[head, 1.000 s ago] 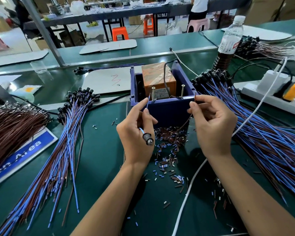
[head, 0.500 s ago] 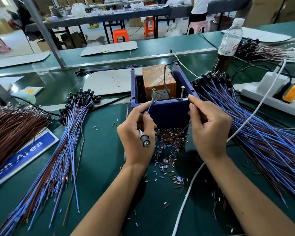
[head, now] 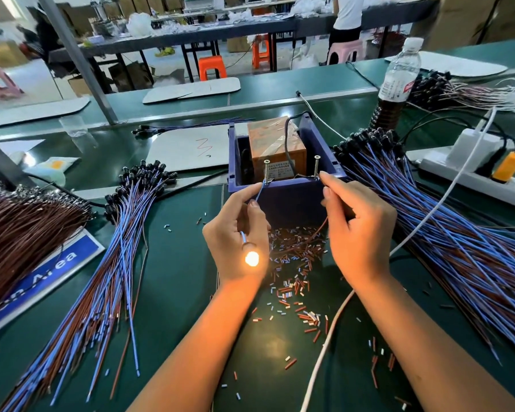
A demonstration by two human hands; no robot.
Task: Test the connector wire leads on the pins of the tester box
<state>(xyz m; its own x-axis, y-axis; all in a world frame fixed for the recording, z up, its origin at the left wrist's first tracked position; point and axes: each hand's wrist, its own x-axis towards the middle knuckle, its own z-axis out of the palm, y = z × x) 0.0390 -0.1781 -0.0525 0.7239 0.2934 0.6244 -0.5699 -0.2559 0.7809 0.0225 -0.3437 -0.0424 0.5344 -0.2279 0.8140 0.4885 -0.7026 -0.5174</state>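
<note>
At the far left of the frame lies a heap of brown wire leads (head: 18, 230), and just right of it a long fan of blue and brown leads with black round connector heads (head: 110, 263), spread over the dark green table mat (head: 173, 292).

Left of centre, the left hand (head: 235, 233) pinches a thin blue lead (head: 260, 190) between thumb and forefinger and holds its bare tip at the foot of the left upright metal screw pin (head: 266, 171). The small lamp connector (head: 252, 258) hangs below the same hand and glows bright orange, so the circuit looks closed.

At centre stands the dark blue plastic tester box (head: 289, 200), open on top, with an orange taped block (head: 275, 144) inside it. Its two pins rise from the near wall. Cut blue and brown sleeve scraps (head: 295, 263) litter the mat in front of the box.

Right of centre, the right hand (head: 360, 230) has its fingers curled and pinches a thin brown lead (head: 318, 230), the fingertips pressed beside the right upright metal screw pin (head: 316, 166). The contact itself is too small to see.

To do this step well, I would keep each bare tip pressed steadily on its own pin, keep fingers off the metal, and judge the glow as steady before lifting away. The two tips should not cross or touch each other.

At the right lies a large pile of blue and brown leads (head: 446, 233). A white power strip (head: 470, 176) and a clear plastic bottle (head: 399, 75) sit toward the upper right.
</note>
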